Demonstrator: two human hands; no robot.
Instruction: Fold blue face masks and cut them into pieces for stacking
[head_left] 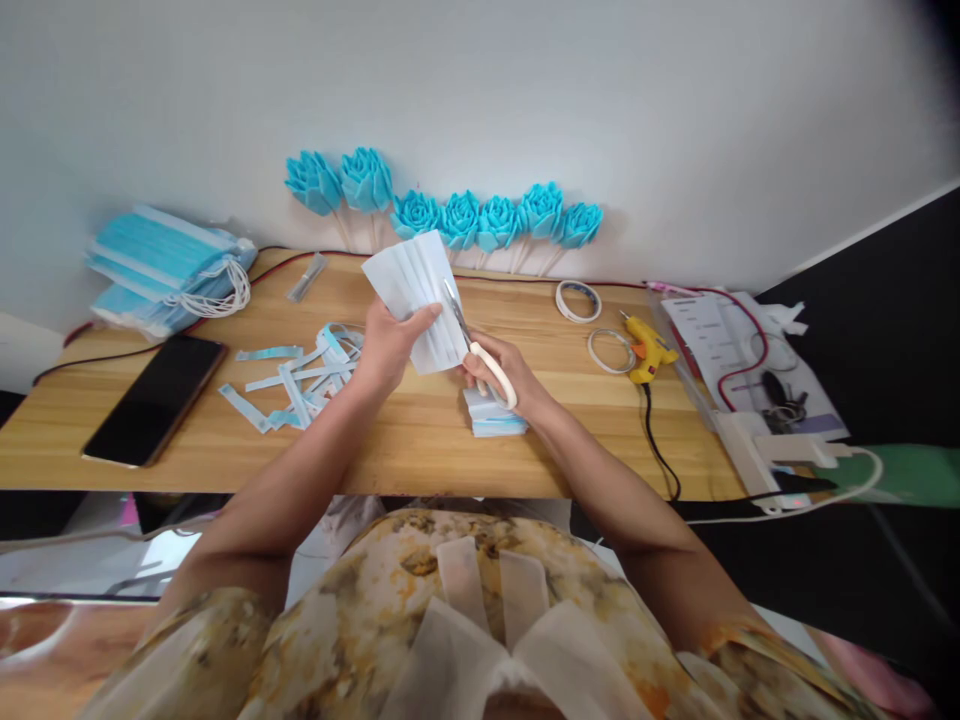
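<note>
Left grip (388, 345) holds mask sheet (417, 283); right grip (520, 372) holds scissors (493, 366) at its side, behind the worktop's (420, 460) front edge. Probable step: trimming; cutting calls for steady tension.

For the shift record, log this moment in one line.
Left hand: grips pleated sheet | Right hand: holds scissors at sheet's edge | Table: loose strips, stacked pieces | Behind: row of blue flowers
</note>
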